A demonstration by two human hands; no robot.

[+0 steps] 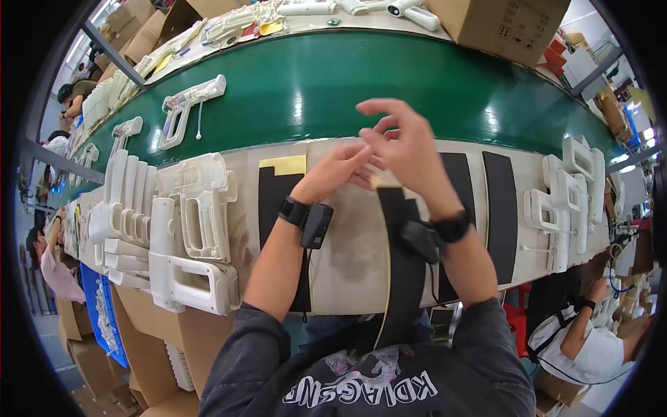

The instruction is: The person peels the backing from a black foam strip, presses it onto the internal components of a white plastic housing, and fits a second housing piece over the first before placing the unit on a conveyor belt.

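My left hand point(338, 171) and my right hand point(398, 144) meet above the workbench point(347, 257), fingertips pinching the top end of a long black strip point(399, 271) with a yellowish backing edge. The strip hangs from my fingers down over the bench toward my chest. The right hand's upper fingers are spread, while its thumb and the left fingers close on the strip's end. Each wrist carries a black band with a small black device. More black strips point(501, 215) lie flat on the bench to the right, and one point(274, 201) with a yellow backing piece point(283, 165) to the left.
White plastic gun-shaped housings point(187, 236) are stacked on the bench's left, more point(566, 201) on its right. A green conveyor belt point(333, 90) runs behind, carrying a housing point(184, 108). Cardboard boxes point(504, 24) stand beyond. Other people sit at left and lower right point(590, 340).
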